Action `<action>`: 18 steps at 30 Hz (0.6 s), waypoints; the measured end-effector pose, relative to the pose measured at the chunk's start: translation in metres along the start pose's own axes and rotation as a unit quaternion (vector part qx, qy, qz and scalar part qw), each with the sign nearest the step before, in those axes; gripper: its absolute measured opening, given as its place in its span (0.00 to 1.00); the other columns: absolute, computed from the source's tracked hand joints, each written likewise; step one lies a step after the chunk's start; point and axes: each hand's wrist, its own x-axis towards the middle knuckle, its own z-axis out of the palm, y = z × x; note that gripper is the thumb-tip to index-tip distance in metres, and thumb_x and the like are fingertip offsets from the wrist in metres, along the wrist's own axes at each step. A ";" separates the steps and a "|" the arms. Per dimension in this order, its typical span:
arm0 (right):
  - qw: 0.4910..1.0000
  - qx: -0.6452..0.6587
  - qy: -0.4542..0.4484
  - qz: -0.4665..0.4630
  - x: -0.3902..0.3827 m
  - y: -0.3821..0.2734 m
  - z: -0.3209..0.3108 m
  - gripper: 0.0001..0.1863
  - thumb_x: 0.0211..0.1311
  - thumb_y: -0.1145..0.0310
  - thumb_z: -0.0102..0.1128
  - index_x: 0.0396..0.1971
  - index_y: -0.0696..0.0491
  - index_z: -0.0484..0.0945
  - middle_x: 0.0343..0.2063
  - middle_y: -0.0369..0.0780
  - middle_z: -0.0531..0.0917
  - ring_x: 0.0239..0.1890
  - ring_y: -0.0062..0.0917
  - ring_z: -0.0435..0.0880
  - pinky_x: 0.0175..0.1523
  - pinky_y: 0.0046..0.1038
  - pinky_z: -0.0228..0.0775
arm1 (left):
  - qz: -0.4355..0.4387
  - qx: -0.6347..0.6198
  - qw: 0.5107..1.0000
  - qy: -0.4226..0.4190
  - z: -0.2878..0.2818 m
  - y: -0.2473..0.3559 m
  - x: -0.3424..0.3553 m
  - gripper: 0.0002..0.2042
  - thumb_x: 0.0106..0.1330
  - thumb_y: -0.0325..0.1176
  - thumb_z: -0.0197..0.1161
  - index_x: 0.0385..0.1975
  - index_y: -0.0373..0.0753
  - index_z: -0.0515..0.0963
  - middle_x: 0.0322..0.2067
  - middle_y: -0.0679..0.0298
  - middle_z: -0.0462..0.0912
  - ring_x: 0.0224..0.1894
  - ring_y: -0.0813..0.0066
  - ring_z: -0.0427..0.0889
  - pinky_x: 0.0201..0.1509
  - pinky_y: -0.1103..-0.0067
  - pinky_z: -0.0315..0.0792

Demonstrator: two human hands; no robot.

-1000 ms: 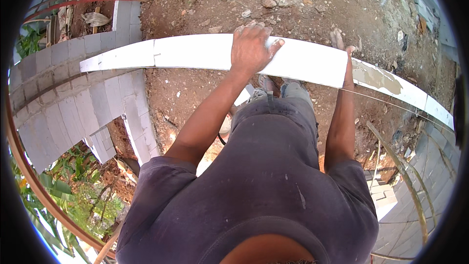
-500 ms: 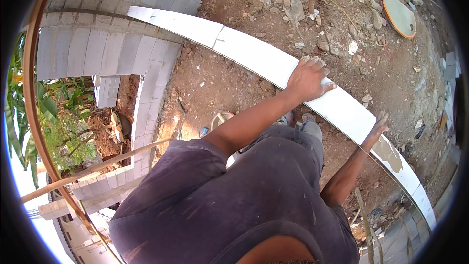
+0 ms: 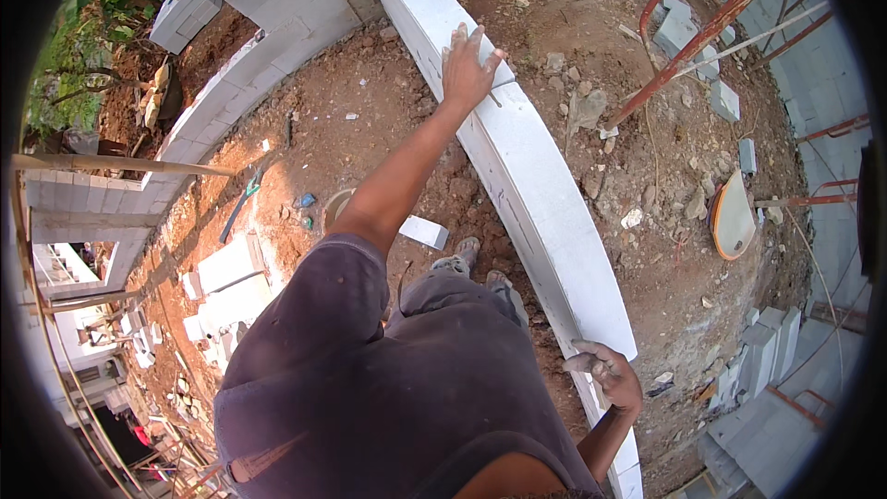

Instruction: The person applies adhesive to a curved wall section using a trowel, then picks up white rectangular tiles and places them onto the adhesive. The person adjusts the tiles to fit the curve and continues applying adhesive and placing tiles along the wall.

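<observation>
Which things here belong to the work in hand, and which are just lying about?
In hand:
- left hand, fingers spread on the white block row
- right hand, at the upper blocks' near end

Apparently just lying about:
- loose white block
- rounded orange-edged panel
- blue scrap

A worker's left hand (image 3: 468, 76) now lies at a seam (image 3: 504, 85), farther along the white wall (image 3: 564, 212) than a second earlier; the right hand (image 3: 617, 381), previously outstretched, curls its fingers (image 3: 598, 350) by the wall's edge.

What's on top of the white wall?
On the white wall: left hand, near a joint. Right hand overlaps its nearer part; contact unclear. Surface beneath both hands is covered.
</observation>
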 end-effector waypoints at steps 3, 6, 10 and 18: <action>0.975 -0.130 0.083 -0.162 0.111 -0.111 -0.018 0.50 0.61 0.32 0.56 0.68 0.61 0.63 0.51 0.50 0.82 0.55 0.36 0.80 0.64 0.39 0.65 | -0.399 -0.074 0.911 0.080 -0.015 -0.066 0.076 0.55 0.58 0.60 0.68 0.75 0.36 0.42 0.70 0.36 0.55 0.73 0.44 0.55 0.74 0.49 0.49; 0.861 -0.407 0.188 -0.240 0.242 -0.205 -0.013 0.42 0.72 0.38 0.40 0.71 0.58 0.58 0.66 0.50 0.70 0.69 0.42 0.66 0.73 0.38 0.52 | -0.364 -0.285 0.885 -0.059 0.013 -0.149 0.095 0.60 0.54 0.56 0.74 0.74 0.37 0.37 0.66 0.40 0.63 0.67 0.44 0.67 0.68 0.48 0.61; 0.665 -0.544 0.265 -0.437 0.348 -0.309 0.031 0.44 0.72 0.34 0.34 0.71 0.59 0.57 0.71 0.52 0.61 0.74 0.47 0.55 0.76 0.42 0.46 | -0.386 -0.391 0.831 -0.083 0.000 -0.125 0.089 0.61 0.53 0.52 0.77 0.73 0.35 0.34 0.64 0.43 0.66 0.61 0.46 0.73 0.63 0.43 0.65; 0.608 -0.695 0.273 -0.270 0.540 -0.229 0.088 0.41 0.73 0.39 0.34 0.74 0.56 0.51 0.73 0.53 0.55 0.75 0.50 0.51 0.76 0.51 0.43 | -0.360 -0.412 0.830 -0.104 0.004 -0.135 0.095 0.65 0.51 0.51 0.78 0.75 0.38 0.29 0.67 0.42 0.63 0.67 0.49 0.68 0.65 0.50 0.67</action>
